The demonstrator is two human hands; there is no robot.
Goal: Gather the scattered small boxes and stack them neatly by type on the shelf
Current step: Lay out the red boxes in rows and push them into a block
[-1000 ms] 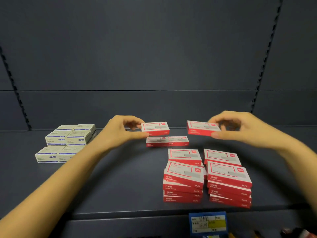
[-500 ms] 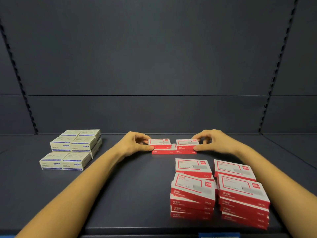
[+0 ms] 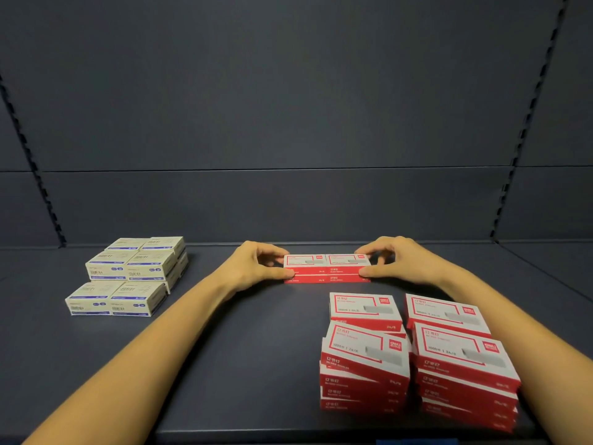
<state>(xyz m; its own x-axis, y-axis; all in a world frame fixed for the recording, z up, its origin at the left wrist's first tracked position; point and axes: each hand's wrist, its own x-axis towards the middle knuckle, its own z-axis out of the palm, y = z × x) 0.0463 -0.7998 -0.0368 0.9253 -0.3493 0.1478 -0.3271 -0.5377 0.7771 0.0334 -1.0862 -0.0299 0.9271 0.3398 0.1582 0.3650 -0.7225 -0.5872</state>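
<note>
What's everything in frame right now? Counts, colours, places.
shelf: one, dark grey, spans the view
back panel: one, dark grey, behind the shelf
slotted uprights: two, dark, either side of the panel
cream boxes: two singles in front and a two-high block behind, cream with blue print, shelf left
red block: four boxes, two wide and two high, red and white, back centre
red piles: four, red and white, front right; two tall in front, two lower behind
left grip: one bare hand, pinches the block's left end
right grip: one bare hand, pinches its right end
</note>
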